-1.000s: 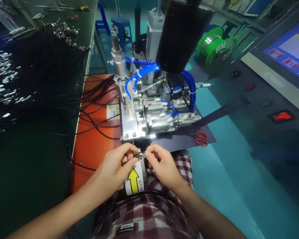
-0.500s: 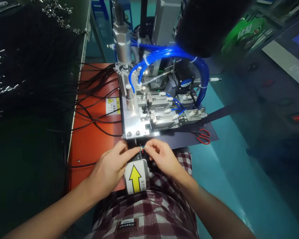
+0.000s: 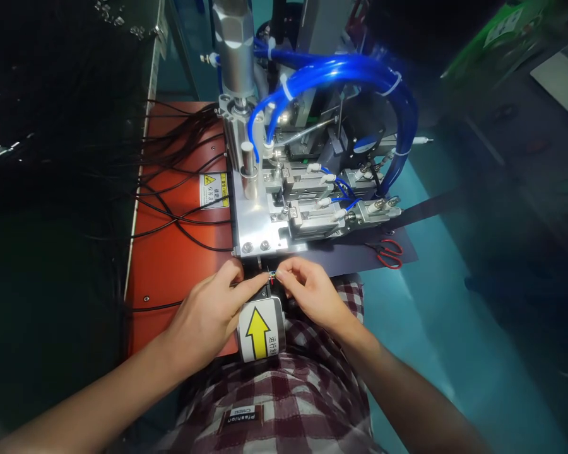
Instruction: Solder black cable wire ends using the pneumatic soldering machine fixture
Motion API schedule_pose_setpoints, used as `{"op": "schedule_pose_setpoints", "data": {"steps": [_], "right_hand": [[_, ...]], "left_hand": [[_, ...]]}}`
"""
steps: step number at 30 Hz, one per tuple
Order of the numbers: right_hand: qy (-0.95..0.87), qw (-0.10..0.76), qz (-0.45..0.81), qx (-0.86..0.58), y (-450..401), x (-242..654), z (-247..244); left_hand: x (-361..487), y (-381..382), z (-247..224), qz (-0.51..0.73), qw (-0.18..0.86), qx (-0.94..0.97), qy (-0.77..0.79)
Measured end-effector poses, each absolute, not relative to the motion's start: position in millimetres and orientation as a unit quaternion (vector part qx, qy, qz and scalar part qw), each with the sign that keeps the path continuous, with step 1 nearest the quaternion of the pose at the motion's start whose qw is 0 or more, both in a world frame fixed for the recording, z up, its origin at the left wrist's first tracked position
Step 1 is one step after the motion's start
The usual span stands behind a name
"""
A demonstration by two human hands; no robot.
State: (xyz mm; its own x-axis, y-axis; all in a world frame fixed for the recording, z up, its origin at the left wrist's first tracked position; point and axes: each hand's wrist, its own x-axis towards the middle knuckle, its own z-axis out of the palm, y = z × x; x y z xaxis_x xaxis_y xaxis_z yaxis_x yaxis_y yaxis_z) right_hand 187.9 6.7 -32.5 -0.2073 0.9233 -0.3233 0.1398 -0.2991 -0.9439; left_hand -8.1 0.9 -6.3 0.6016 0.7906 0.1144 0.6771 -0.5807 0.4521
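Observation:
A tiny part with coloured wires sits at the front edge of the metal machine, between my two hands. My left hand reaches in from the left, its thumb and finger closed at the left side of this part; how it holds it is too small to tell. From the right, my right hand pinches the wire end between thumb and forefinger. Just below my fingertips is a rounded block with a yellow arrow label.
Blue air hoses arch over the machine. Black cables cross the orange plate at left. Red-handled scissors lie on the dark plate at right. A checked cloth garment covers the lap.
The head view has shifted slightly, so the machine looks a little larger and higher. Both hands keep nearly the same pose at the small part.

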Motion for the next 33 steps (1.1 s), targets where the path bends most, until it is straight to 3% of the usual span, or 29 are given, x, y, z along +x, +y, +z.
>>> {"op": "schedule_pose_setpoints", "data": {"steps": [27,33], "right_hand": [[-0.470,0.312,0.625,-0.540,6.5,186.5,-31.3],[-0.470,0.306,0.614,-0.555,3.9,183.9,-27.9]], "left_hand": [[-6.5,-0.9,-10.8,0.132,0.115,0.893,0.414],[-3.7,1.3,-9.3,0.119,0.054,0.908,0.398]]}}
